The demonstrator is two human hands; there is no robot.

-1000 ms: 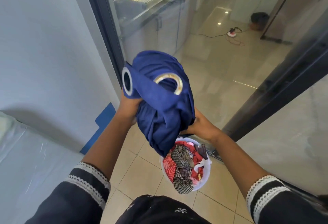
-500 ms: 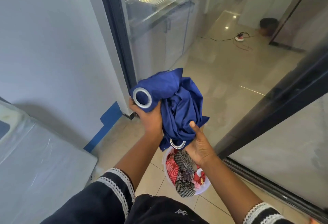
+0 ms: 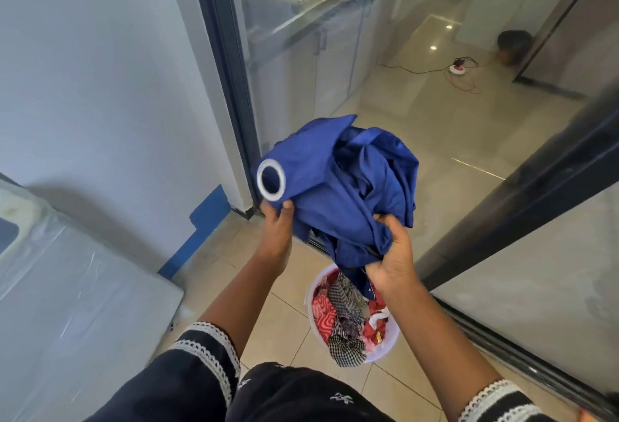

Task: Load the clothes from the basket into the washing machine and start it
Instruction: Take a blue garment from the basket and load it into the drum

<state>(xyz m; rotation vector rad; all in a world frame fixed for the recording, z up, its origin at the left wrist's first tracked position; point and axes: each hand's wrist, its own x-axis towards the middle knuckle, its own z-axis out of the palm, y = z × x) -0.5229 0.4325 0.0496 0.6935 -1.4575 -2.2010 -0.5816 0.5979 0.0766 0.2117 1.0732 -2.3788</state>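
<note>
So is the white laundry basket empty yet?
Not empty: the white laundry basket on the floor holds red patterned and checked clothes.

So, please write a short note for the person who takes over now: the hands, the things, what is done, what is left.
Left hand: grips the bunched dark blue cloth with metal eyelet rings just under one ring.
Right hand: grips the cloth's lower folds.
The cloth is held above the round white laundry basket on the tiled floor; red and checked clothes remain inside.
Done: blue cloth lifted out.
Left: put it into the plastic-covered washing machine at left, load the rest, start it.
</note>
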